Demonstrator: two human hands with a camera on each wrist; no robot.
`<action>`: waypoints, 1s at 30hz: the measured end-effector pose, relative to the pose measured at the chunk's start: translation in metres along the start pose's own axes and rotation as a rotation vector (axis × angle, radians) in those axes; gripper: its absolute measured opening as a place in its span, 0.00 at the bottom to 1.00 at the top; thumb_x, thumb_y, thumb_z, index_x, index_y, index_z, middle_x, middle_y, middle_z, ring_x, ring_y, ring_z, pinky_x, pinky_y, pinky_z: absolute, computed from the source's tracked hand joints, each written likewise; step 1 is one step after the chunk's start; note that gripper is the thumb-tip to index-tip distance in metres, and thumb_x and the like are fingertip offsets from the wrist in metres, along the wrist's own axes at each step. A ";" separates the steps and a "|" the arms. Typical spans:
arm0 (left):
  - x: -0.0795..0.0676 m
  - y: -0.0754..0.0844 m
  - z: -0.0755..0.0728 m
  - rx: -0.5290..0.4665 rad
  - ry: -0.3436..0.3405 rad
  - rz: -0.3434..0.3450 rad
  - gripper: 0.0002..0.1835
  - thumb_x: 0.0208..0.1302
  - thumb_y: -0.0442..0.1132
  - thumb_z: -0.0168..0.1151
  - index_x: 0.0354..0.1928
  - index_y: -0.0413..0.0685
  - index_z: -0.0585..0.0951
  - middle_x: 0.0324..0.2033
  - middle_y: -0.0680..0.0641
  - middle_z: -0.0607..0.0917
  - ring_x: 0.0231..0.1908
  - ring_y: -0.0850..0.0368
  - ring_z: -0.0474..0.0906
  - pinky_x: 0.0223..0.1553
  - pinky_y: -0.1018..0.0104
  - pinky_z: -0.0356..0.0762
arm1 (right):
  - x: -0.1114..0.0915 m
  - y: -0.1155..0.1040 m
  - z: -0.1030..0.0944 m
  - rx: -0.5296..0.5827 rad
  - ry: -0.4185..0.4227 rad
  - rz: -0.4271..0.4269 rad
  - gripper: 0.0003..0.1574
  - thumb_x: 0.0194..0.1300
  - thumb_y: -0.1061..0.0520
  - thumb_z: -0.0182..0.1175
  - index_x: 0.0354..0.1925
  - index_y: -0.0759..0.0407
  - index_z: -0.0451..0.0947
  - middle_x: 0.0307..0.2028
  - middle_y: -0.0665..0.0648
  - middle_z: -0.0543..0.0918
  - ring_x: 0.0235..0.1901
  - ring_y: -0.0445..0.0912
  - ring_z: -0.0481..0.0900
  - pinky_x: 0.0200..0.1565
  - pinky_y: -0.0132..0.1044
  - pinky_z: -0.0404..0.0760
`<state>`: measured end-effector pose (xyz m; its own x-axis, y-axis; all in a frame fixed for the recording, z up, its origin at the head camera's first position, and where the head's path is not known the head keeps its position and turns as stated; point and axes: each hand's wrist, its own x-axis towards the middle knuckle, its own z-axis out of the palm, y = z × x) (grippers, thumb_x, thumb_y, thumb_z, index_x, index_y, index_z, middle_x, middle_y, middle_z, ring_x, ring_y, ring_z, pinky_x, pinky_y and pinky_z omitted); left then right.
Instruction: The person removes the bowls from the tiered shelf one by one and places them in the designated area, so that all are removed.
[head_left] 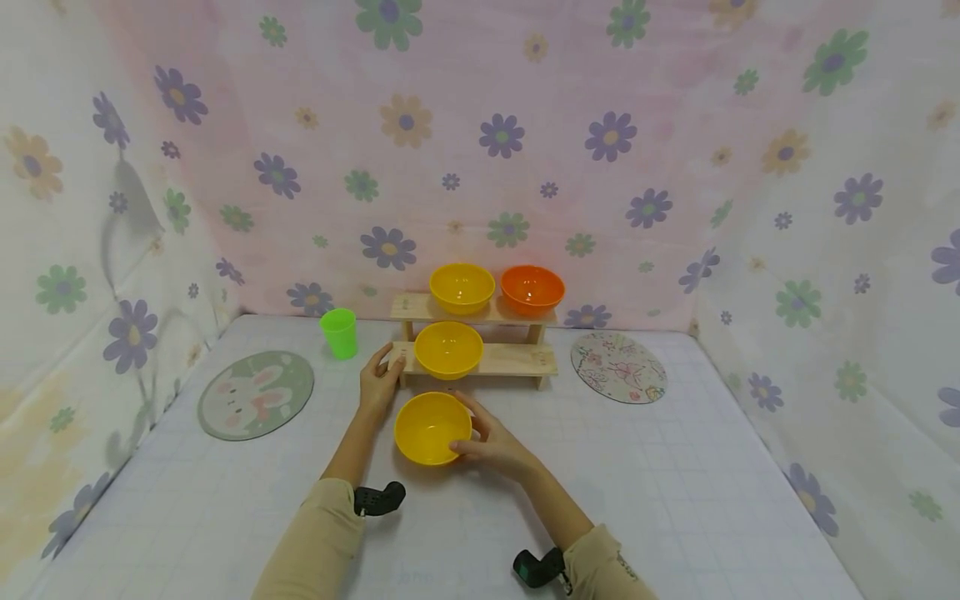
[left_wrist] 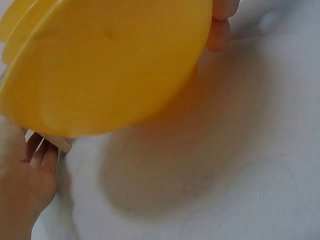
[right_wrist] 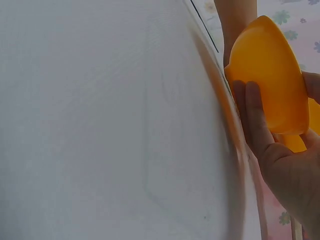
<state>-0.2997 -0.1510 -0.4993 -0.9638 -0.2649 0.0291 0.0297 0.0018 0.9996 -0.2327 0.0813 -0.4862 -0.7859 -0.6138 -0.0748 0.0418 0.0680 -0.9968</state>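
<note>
Yellow nearest bowl: the half-curled right hand pinches it at three o'clock; the curled left hand grips the shelf at nine.

A glossy yellow bowl and a pale two-tier wooden rack.
In the head view, the round bowl is held mouth up, raised over its own shadow, in the lower middle, slightly left; the rack stands upright at the frame's centre.
</note>
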 end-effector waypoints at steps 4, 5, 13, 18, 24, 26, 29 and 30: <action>0.000 -0.001 0.000 -0.004 0.000 0.001 0.28 0.67 0.39 0.57 0.67 0.41 0.65 0.55 0.28 0.74 0.54 0.41 0.73 0.38 0.82 0.71 | 0.002 0.004 0.003 -0.001 -0.011 -0.006 0.51 0.61 0.61 0.61 0.74 0.52 0.46 0.71 0.64 0.52 0.59 0.56 0.65 0.47 0.38 0.78; 0.000 -0.001 0.000 -0.004 0.001 0.001 0.28 0.67 0.39 0.57 0.67 0.41 0.65 0.54 0.27 0.74 0.54 0.41 0.73 0.38 0.82 0.71 | 0.003 0.005 0.003 0.008 -0.016 -0.003 0.51 0.61 0.62 0.61 0.74 0.52 0.45 0.70 0.66 0.53 0.57 0.56 0.67 0.46 0.38 0.79; 0.001 -0.002 0.000 -0.011 0.004 0.005 0.28 0.67 0.39 0.57 0.67 0.41 0.65 0.54 0.28 0.74 0.54 0.40 0.73 0.38 0.82 0.71 | 0.003 0.009 0.005 0.102 -0.011 0.053 0.50 0.61 0.64 0.59 0.74 0.50 0.45 0.67 0.73 0.54 0.47 0.53 0.76 0.45 0.43 0.80; -0.008 0.015 -0.001 -0.022 -0.018 -0.004 0.28 0.67 0.35 0.56 0.67 0.36 0.64 0.54 0.25 0.73 0.55 0.36 0.72 0.37 0.82 0.71 | -0.001 0.005 0.002 -0.004 -0.008 0.025 0.48 0.63 0.60 0.60 0.73 0.52 0.47 0.65 0.73 0.59 0.44 0.52 0.79 0.42 0.44 0.81; 0.000 0.000 0.000 -0.008 0.001 0.001 0.28 0.66 0.38 0.57 0.67 0.40 0.66 0.55 0.27 0.74 0.55 0.38 0.72 0.39 0.80 0.72 | -0.001 0.006 -0.012 -0.048 0.055 0.001 0.47 0.63 0.57 0.61 0.73 0.55 0.47 0.62 0.72 0.63 0.38 0.53 0.82 0.41 0.45 0.82; 0.002 -0.003 0.000 0.004 0.014 0.004 0.28 0.66 0.39 0.58 0.66 0.42 0.66 0.55 0.29 0.75 0.55 0.39 0.73 0.41 0.78 0.73 | -0.001 0.003 -0.018 -0.044 0.080 -0.013 0.47 0.64 0.57 0.60 0.73 0.57 0.46 0.62 0.73 0.64 0.39 0.53 0.82 0.42 0.46 0.81; 0.001 -0.004 0.000 0.011 0.020 0.005 0.28 0.66 0.39 0.58 0.66 0.42 0.66 0.54 0.29 0.75 0.54 0.39 0.73 0.42 0.77 0.73 | 0.001 -0.004 -0.027 -0.044 0.140 -0.039 0.44 0.66 0.58 0.58 0.72 0.58 0.48 0.61 0.73 0.65 0.40 0.54 0.82 0.43 0.47 0.81; 0.001 -0.003 0.000 0.011 0.019 0.006 0.28 0.66 0.39 0.57 0.67 0.42 0.66 0.54 0.28 0.75 0.54 0.40 0.74 0.42 0.77 0.73 | 0.002 -0.007 -0.029 -0.039 0.169 -0.048 0.43 0.66 0.58 0.58 0.72 0.58 0.49 0.60 0.73 0.66 0.41 0.55 0.82 0.44 0.46 0.81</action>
<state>-0.3007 -0.1514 -0.5023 -0.9583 -0.2835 0.0356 0.0330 0.0140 0.9994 -0.2526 0.1028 -0.4785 -0.8792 -0.4762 -0.0184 -0.0197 0.0747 -0.9970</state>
